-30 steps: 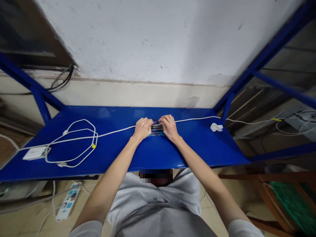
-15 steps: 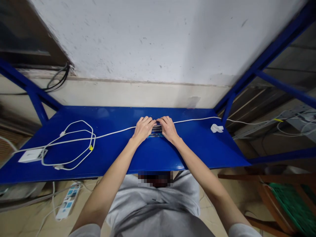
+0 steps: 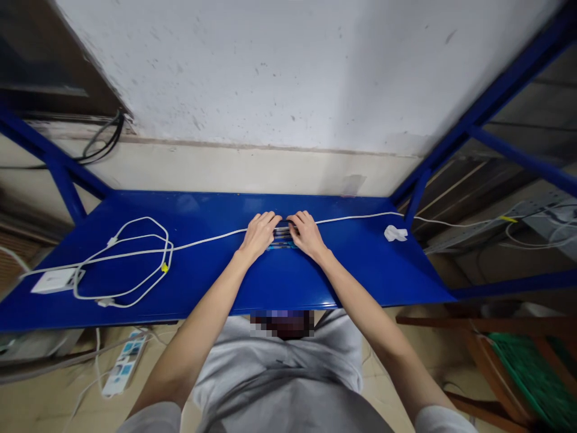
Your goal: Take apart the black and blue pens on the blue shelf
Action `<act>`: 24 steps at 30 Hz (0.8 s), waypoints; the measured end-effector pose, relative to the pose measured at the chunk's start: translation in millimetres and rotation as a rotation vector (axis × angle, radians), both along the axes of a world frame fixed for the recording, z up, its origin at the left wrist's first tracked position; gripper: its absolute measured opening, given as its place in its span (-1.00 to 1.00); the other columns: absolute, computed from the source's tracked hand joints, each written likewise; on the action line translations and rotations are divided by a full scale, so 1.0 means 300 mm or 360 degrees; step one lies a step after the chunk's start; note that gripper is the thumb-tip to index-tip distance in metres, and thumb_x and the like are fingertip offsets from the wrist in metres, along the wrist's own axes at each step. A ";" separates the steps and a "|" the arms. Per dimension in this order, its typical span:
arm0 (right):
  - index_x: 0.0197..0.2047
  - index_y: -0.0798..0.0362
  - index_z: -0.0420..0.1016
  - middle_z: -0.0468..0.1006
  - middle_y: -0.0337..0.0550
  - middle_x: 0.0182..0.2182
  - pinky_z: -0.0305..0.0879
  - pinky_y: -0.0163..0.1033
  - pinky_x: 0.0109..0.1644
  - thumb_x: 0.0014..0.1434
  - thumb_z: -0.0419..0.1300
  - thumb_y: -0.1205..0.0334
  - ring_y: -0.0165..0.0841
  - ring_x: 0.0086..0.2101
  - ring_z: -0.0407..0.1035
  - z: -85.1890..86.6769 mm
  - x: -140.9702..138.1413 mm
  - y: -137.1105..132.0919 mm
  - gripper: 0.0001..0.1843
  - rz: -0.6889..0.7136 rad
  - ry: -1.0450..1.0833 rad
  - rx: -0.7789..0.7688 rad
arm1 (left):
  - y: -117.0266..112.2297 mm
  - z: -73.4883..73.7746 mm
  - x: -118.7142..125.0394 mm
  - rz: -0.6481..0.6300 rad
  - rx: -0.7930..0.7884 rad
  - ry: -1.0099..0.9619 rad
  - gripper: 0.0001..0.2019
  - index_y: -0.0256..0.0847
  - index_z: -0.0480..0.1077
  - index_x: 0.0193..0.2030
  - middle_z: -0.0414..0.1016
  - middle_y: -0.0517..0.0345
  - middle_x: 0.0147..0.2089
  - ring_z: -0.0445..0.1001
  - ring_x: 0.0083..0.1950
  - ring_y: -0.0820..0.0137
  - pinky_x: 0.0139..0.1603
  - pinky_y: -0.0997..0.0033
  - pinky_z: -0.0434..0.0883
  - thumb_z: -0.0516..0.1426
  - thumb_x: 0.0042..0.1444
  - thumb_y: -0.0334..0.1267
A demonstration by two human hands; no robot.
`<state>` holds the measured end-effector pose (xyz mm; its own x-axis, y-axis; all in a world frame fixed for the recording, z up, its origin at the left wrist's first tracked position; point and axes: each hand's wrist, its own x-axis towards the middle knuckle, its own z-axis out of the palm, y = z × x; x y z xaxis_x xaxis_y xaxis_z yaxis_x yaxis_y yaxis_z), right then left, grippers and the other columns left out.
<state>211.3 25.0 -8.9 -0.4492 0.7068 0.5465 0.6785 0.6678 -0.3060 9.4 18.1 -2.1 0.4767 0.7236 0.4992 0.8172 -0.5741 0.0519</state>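
Observation:
Several slim, dark and blue pen-like sticks point(image 3: 282, 236) lie side by side on the blue table point(image 3: 279, 279), running left to right. My left hand point(image 3: 258, 234) is curled over their left ends, and my right hand point(image 3: 307, 234) curls over their right ends. Both hands have bent fingers, with the tips close together at the far side of the bundle. The fingers cover the ends of the sticks, so their exact kind is hard to make out. A white cable point(image 3: 210, 239) runs across the table and passes behind or under my hands.
On the left lie a looped white cable point(image 3: 167, 243) with a yellow tag and a small white box point(image 3: 51, 281). Crumpled white tissue point(image 3: 395, 233) sits on the right. Blue frame posts point(image 3: 417, 198) and a wall point(image 3: 270, 171) bound the table. A power strip point(image 3: 124, 367) lies below.
My left fingertips have drawn slightly left, so the gap between the two hands is a little wider. The sticks stay between my hands, and the view has shifted slightly.

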 end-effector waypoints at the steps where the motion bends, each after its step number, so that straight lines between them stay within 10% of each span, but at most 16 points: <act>1: 0.05 0.06 0.50 0.51 0.02 -0.15 0.25 -0.05 -0.01 0.45 0.02 0.27 -0.12 -0.11 0.28 -0.005 -0.001 0.003 -0.74 -0.0018 -0.0019 0.0012 | 0.000 -0.002 0.001 -0.0006 -0.0006 -0.0012 -0.62 -0.23 0.46 0.09 0.52 -0.07 -0.05 0.45 0.01 0.14 -0.01 0.15 0.32 -0.03 0.27 -0.56; 8: -0.04 0.02 0.57 0.50 -0.02 -0.23 0.14 -0.11 -0.10 0.51 -0.02 0.20 -0.18 -0.19 0.26 0.008 0.003 0.008 -0.68 -0.0099 -0.0192 0.0074 | -0.004 -0.001 0.010 0.0016 0.0008 -0.0057 -0.68 -0.17 0.48 -0.12 0.50 0.00 -0.17 0.45 -0.08 0.21 -0.07 0.22 0.26 -0.08 0.49 -0.18; 24: -0.25 0.03 0.52 0.56 -0.11 -0.35 0.26 -0.21 -0.24 0.50 -0.01 0.01 -0.31 -0.37 0.39 0.029 0.076 0.019 -0.59 -0.0222 0.0610 -0.0110 | 0.017 -0.015 -0.044 0.0146 -0.0067 -0.0763 -0.69 -0.18 0.49 -0.25 0.52 0.09 -0.26 0.48 -0.19 0.33 -0.16 0.36 0.32 -0.01 0.45 -0.21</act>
<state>234.2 30.7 -0.4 -0.1198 0.7876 0.6045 0.5895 0.5463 -0.5950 -3.8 23.2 -6.5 0.1337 0.7763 0.6160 0.7428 -0.4900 0.4563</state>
